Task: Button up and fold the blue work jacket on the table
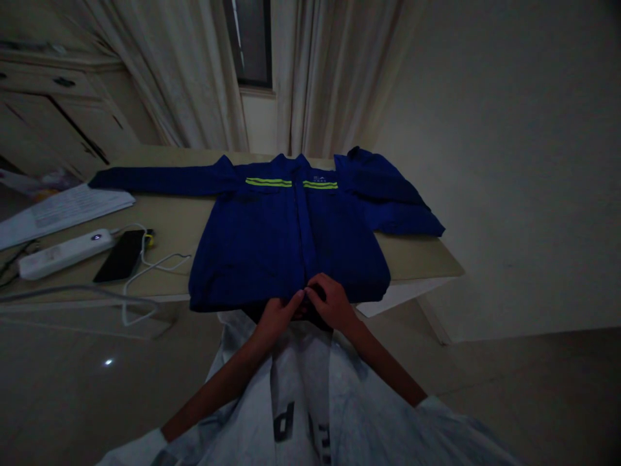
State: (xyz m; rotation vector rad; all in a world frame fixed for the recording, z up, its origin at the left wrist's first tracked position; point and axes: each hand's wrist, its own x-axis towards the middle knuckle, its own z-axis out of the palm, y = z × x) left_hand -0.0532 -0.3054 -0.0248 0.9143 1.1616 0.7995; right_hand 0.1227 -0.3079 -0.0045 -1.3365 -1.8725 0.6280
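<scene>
**Jacket:** one navy work jacket (286,239), lying flat and face up on a beige table (412,255), collar at the far side, lower edge at the near table edge. Two yellow-green reflective stripes (268,182) cross the chest, one each side of the front opening. Two sleeves: one stretched out straight on the left, one folded back on the right.

**Hands:** two, both at the jacket's lower front edge, just beside each other. The left hand (277,318) and right hand (330,301) are curled, pinching the cloth between them; the fingertips are partly in shadow.

**Nearby, on the table's left side:** one white power strip (65,254); one black phone (120,255), just beside it; one white cable (155,268), looping over the table edge; one stack of papers (63,217); one grey cable (82,294), along the near edge.

**Surroundings:** one white cabinet (63,110) at far left; two curtains (184,71) (334,77) flanking one window (253,39). The person's pale printed shirt (301,401) fills the foreground.
</scene>
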